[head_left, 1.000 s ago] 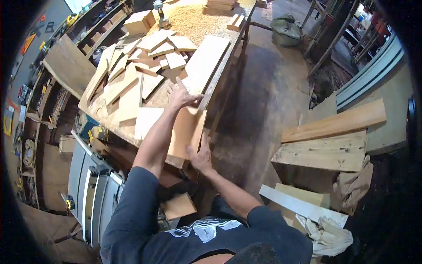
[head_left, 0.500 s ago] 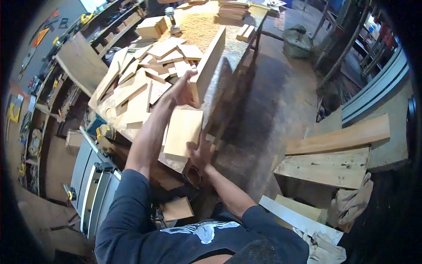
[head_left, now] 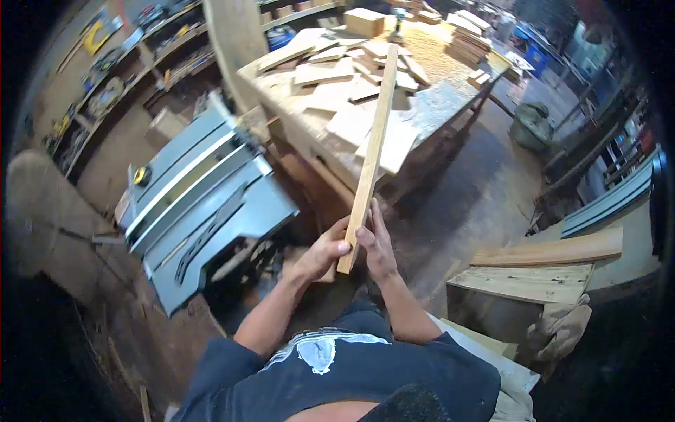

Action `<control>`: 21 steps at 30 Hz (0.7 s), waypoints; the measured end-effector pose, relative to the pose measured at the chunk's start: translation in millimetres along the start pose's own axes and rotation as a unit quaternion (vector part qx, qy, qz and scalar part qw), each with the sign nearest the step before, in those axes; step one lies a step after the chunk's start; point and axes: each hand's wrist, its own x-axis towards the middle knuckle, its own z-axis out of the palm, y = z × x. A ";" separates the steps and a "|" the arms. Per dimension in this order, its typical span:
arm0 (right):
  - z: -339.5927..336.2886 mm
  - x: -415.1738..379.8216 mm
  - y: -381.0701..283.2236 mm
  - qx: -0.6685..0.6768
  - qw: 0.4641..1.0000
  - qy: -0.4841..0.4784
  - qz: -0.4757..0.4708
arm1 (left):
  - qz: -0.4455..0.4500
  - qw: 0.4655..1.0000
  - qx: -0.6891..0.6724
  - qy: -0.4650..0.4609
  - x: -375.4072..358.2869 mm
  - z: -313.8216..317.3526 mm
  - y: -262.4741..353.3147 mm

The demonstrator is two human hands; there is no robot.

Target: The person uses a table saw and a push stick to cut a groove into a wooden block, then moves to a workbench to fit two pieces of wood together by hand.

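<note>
A long wooden board (head_left: 374, 155), seen along its narrow edge, slopes from near my body out over the workbench. My left hand (head_left: 325, 251) grips its near end from the left, thumb against the wood. On the other side my right hand (head_left: 377, 246) holds the same end, its thumb on the edge and its fingers along the side. Beyond my hands, a flat wooden block (head_left: 395, 146) rests at the near corner of the workbench (head_left: 437, 105). A loose pile of cut wood pieces (head_left: 330, 74) covers the bench's left part.
A grey table saw (head_left: 204, 204) stands at the left, near my left arm. Planks (head_left: 531, 283) lie at the right. A drill (head_left: 399, 20), a wood stack (head_left: 467, 43) and sawdust are on the far bench. Shelves (head_left: 151, 60) line the back left.
The view has swung left, bringing the saw closer to the middle. Both hands are now together on the board's near end; my right hand has left the block.
</note>
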 end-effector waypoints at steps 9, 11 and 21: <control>194.4 -184.9 33.6 -0.005 0.974 -0.139 0.177 | 0.097 0.698 0.575 0.416 -354.1 -6.9 -40.5; 233.2 -207.8 44.3 0.151 0.938 -0.195 0.242 | 0.144 0.747 0.416 0.498 -420.4 -27.7 -46.5; 421.3 -287.6 145.1 0.219 0.746 -0.435 0.454 | 0.068 0.738 0.279 0.611 -629.4 -82.6 -29.3</control>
